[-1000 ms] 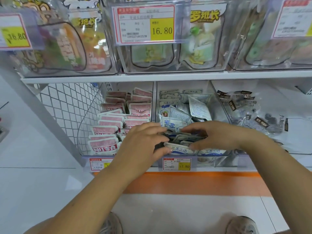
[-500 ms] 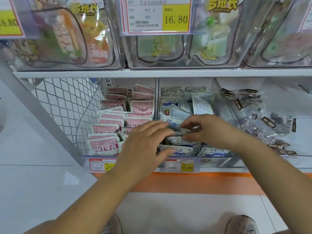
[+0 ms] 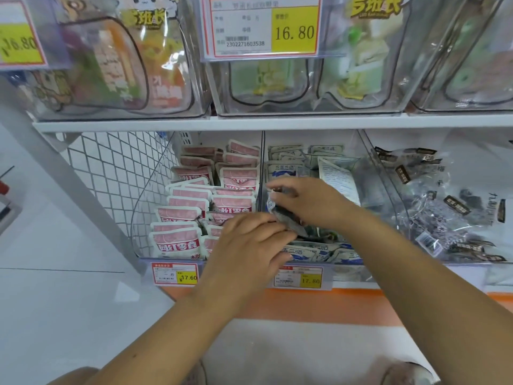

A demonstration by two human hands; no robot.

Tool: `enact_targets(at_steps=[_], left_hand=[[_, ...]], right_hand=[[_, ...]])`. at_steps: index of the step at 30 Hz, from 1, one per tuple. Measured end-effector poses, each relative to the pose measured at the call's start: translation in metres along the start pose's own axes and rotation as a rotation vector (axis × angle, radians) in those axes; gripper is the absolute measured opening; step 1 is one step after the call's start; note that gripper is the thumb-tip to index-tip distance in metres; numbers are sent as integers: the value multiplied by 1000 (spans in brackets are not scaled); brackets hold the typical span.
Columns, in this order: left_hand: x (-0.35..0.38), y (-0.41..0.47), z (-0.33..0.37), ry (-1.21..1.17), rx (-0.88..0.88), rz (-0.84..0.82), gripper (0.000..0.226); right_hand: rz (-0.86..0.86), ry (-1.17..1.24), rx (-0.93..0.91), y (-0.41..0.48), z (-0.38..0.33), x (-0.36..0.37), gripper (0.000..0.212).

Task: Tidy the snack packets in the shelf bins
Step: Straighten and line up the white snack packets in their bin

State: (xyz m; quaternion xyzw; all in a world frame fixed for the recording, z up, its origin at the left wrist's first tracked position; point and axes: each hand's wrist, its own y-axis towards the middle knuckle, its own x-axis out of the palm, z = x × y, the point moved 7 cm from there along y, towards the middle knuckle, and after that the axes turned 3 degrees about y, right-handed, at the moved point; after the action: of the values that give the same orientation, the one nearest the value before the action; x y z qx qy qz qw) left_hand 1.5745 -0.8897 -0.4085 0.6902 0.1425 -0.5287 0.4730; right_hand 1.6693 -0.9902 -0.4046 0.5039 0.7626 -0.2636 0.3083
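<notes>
Hands at work in the middle bin [image 3: 369, 168] of the lower shelf, both reaching in over its front rim. The right hand [image 3: 313, 202] has its fingers curled and pinches a grey-and-white packet [image 3: 286, 218], blurred here, which hangs tilted just below its fingertips. The left hand [image 3: 249, 245] lies with bent fingers over the near end of the same packet, its thumb above the front row of blue-and-white packets [image 3: 302, 250]. Whether those fingers grip or only steady cannot be told.

Beyond the right fingertips, further blue-and-white packets stand in loose rows. Past the knuckles of that hand, a white-backed packet [image 3: 337, 179] leans askew, printed side away. Pink packets [image 3: 177, 240] stand in orderly rows outward of the left hand, in the neighbouring bin. Dark-labelled clear packets [image 3: 444, 209] lie heaped well outward of the right wrist.

The step in hand appears to be seating the pinched packet upright in a row. To do it well:

- The left fingers should press the front row forward to open a slot directly beneath the right fingertips.
- The packet should go down edge first, printed face toward the price label [image 3: 299, 277], to match its neighbours.
- The pinch should loosen only once the packet stands between its neighbours, because thin foil slips and topples readily.
- The askew white-backed packet probably needs turning next.
</notes>
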Motion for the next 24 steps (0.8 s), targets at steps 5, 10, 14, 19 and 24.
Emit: enact_targets(at_steps=[5, 10, 14, 19, 24], left_hand=[[0, -1, 2, -2, 25, -5, 36], [6, 0, 9, 3, -9, -66, 36], [6, 3, 14, 9, -35, -81, 37], [8, 3, 17, 74, -64, -172, 37], [5, 5, 11, 69, -105, -215, 43]], right_hand=[[95, 92, 151, 13, 18, 12, 38], [232, 510, 196, 5, 31, 7, 16], [326, 643, 119, -7, 28, -3, 10], [453, 900, 124, -21, 32, -27, 8], [418, 845, 124, -41, 40, -46, 7]])
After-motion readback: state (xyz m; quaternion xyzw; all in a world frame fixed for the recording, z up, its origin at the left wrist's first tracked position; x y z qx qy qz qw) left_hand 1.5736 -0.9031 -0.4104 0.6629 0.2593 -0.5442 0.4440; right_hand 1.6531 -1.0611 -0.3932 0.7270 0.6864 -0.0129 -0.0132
